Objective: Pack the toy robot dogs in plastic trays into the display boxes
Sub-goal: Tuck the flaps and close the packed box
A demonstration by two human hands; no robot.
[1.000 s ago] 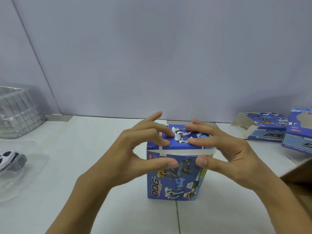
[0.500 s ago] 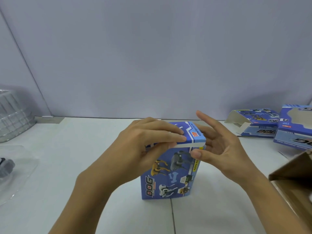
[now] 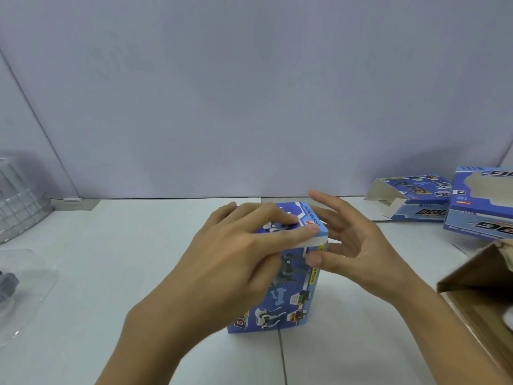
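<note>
At the middle of the white table [image 3: 138, 273], the upright blue printed cardboard display box [image 3: 288, 295] is stood on end, its top flap [image 3: 294, 220] not yet fully tucked. The flap is pinched by the left hand [image 3: 236, 254], fingers above and thumb below, while the box's right side is steadied by the right hand [image 3: 358, 245] with fingers spread and nearly straight. If the flap is pressed off-line, its tab may be creased, or the box tipped.
</note>
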